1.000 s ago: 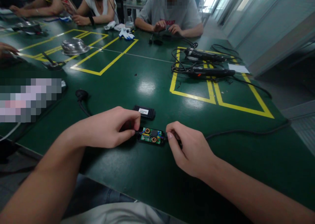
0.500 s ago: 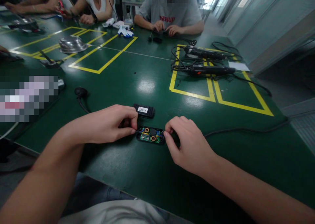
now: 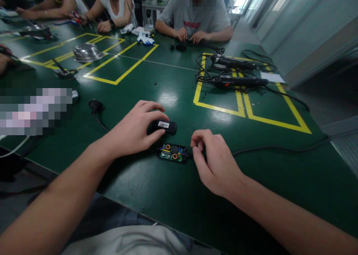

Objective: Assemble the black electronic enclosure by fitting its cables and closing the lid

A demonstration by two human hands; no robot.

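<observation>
A black case half (image 3: 172,153) lies open side up on the green table, showing a circuit board with two copper coils and coloured wires. Just beyond it is the black cover (image 3: 167,126), which bears a white label. My left hand (image 3: 142,126) reaches over the left end of this cover, fingers apart, thumb near its front edge; whether they touch is unclear. Right of the case, my right hand (image 3: 214,159) is bent with thumb and forefinger close together, away from the case. Anything between those fingertips is too small to make out.
A black plug (image 3: 95,106) with its cable lies left of my left hand. Two black corded tools (image 3: 240,80) rest by yellow tape at the back right. A metal bowl (image 3: 88,52) stands at the back left. Across the table a person (image 3: 195,19) works with both hands.
My left hand has let go of the case's left end and moved up to the cover, its fingers spreading. My right hand has drawn back slightly to the right from the case.
</observation>
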